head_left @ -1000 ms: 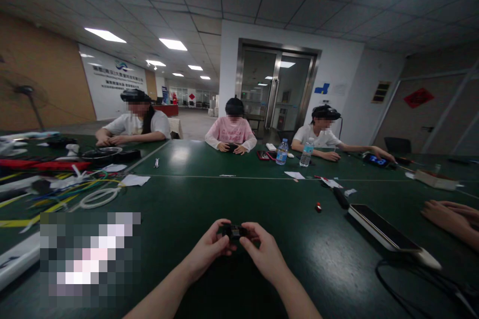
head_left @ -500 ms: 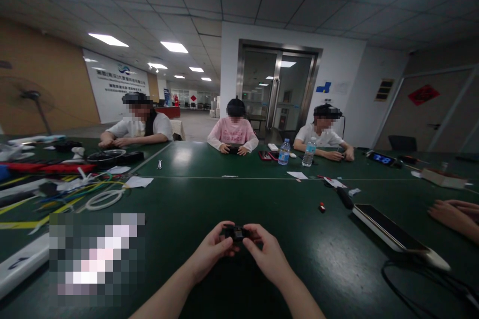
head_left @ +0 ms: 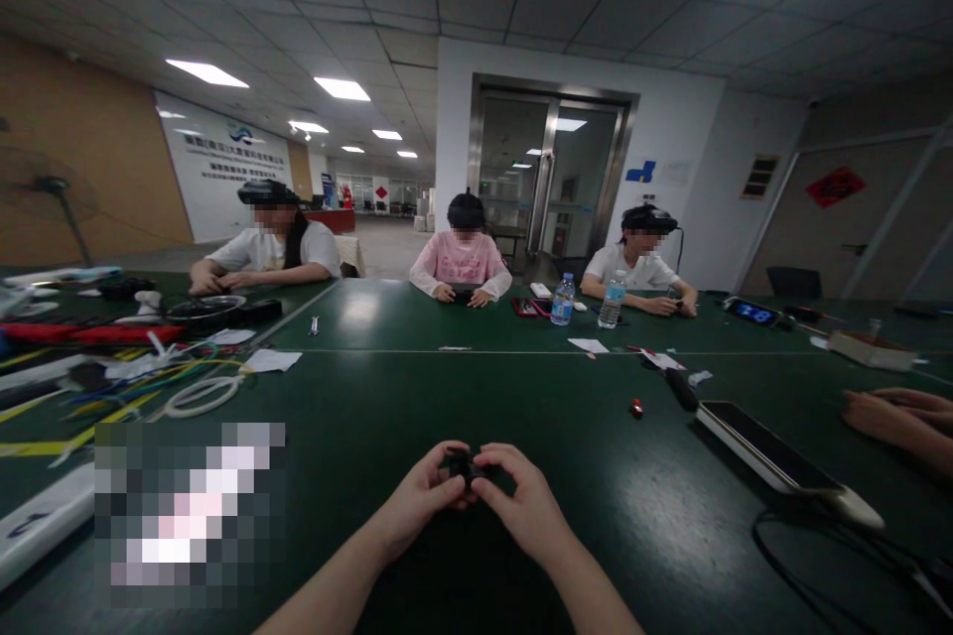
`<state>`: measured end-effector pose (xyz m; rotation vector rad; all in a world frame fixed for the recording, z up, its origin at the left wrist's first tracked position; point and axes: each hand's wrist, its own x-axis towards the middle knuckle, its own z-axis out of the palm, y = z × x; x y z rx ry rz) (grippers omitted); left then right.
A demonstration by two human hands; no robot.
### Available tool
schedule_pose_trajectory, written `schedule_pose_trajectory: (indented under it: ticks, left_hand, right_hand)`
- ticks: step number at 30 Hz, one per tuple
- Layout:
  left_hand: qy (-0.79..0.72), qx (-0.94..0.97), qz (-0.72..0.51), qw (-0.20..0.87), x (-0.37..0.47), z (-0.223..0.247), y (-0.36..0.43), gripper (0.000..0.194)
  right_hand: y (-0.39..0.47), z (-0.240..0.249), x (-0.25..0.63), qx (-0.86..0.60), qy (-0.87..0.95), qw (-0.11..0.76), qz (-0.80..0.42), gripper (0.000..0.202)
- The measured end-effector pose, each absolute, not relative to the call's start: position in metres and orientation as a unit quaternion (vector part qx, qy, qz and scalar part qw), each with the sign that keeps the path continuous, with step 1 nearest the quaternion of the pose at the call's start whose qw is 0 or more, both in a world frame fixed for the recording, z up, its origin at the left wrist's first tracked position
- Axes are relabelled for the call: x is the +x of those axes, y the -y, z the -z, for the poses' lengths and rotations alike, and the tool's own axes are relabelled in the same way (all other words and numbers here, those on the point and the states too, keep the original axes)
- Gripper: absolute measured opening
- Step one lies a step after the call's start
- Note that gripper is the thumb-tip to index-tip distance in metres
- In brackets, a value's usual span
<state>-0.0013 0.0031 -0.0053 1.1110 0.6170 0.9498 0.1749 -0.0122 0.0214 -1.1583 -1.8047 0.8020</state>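
A small black object [head_left: 463,466], its kind too dark and covered to make out, is held between both hands just above the table near its front edge. My left hand [head_left: 418,496] has its thumb and fingers closed around the left side of it. From the right, my right hand [head_left: 521,491] pinches the same object between thumb and forefinger. The fingers hide much of its shape.
On the dark green table [head_left: 357,417] a white power bank-like slab [head_left: 774,446] and a cable lie right. Wires [head_left: 201,397] and tools crowd the left. A small red item [head_left: 636,408] and bottles [head_left: 564,303] stand farther off. Several people sit around; another person's hand [head_left: 885,417] rests right.
My right hand has shifted slightly left, closer to my left hand. The black object has turned and now shows less of its face. The whole view has moved a little.
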Motion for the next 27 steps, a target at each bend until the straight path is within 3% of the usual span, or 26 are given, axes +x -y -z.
schedule_pose_trajectory:
  ticks: [27]
  left_hand:
    - [-0.274, 0.506, -0.414, 0.705, -0.0016, 0.0073, -0.0039, 0.042]
  right_hand:
    - [0.0114, -0.0228, 0.1753, -0.469, 0.704, 0.399, -0.353, 0.019]
